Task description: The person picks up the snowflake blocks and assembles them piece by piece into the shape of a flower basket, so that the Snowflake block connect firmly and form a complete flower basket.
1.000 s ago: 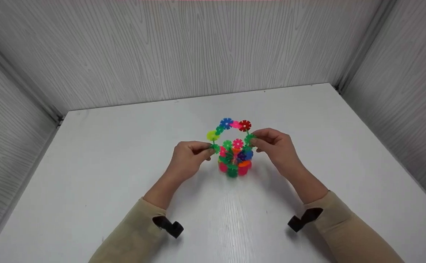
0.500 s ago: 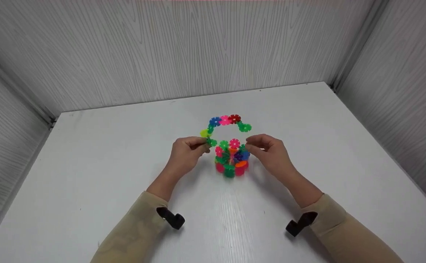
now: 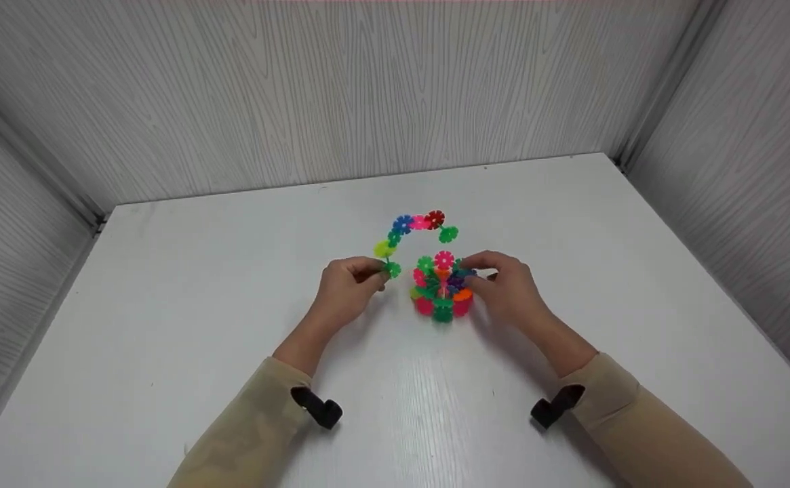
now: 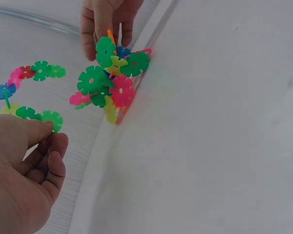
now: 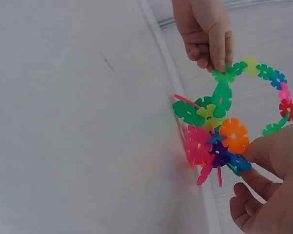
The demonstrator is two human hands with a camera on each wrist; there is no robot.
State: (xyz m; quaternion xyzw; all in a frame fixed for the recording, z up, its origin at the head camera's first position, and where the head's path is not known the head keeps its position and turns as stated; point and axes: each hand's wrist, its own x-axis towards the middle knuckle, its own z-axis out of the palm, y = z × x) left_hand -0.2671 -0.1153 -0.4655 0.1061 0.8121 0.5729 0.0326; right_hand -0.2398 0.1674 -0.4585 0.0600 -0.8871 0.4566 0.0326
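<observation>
My left hand (image 3: pixel 350 288) pinches the green end disc of an arched chain of snowflake building discs (image 3: pixel 403 224), in yellow, green, blue, pink and red. The chain's other end, a green disc (image 3: pixel 448 234), hangs free in the air. Below it on the right is a round, basket-like cluster of joined snowflake discs (image 3: pixel 443 312), mostly green, pink, orange and purple. With thumb and fingers, my right hand (image 3: pixel 511 288) pinches the cluster's right side, at a blue disc (image 5: pixel 240 162) in the right wrist view. The left wrist view shows the chain (image 4: pixel 40 70) apart from the cluster (image 4: pixel 122 90).
A white table (image 3: pixel 232 325) lies under both hands. Grey wood-grain panels (image 3: pixel 367 88) stand behind it and along both sides. Each sleeve cuff carries a black wrist camera (image 3: pixel 327 412).
My right hand has let go of the chain's right end, moved down and taken hold of the cluster's right side. The cluster has shifted slightly right. My left hand still holds the chain.
</observation>
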